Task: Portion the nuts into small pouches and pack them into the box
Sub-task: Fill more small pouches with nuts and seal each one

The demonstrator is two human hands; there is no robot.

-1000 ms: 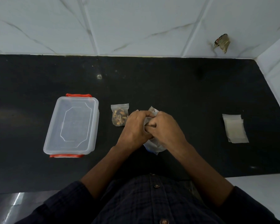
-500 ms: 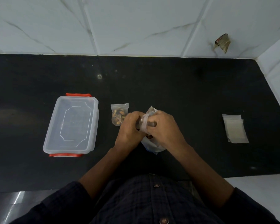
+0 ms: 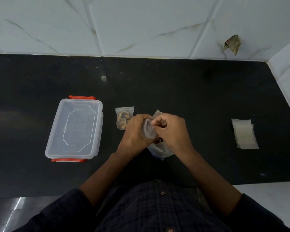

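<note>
At the middle of the black counter my left hand point(image 3: 135, 131) grips a small clear pouch point(image 3: 148, 130) with its mouth held up. My right hand point(image 3: 172, 131) pinches at the pouch's mouth with curled fingers; whether it holds nuts is hidden. Under both hands lies a larger clear bag of nuts point(image 3: 160, 149), partly covered. A filled small pouch of nuts point(image 3: 123, 117) lies flat just left of my left hand. The clear plastic box point(image 3: 75, 129) with red clips stands at the left, its lid on.
A stack of empty small pouches point(image 3: 244, 133) lies at the right of the counter point(image 3: 191, 91). White tiled walls close the back and right side. A torn scrap point(image 3: 233, 44) sticks on the back wall.
The small pouch has come up between my hands and its mouth now shows. My hands have shifted slightly apart; the box and the other pouches have not moved.
</note>
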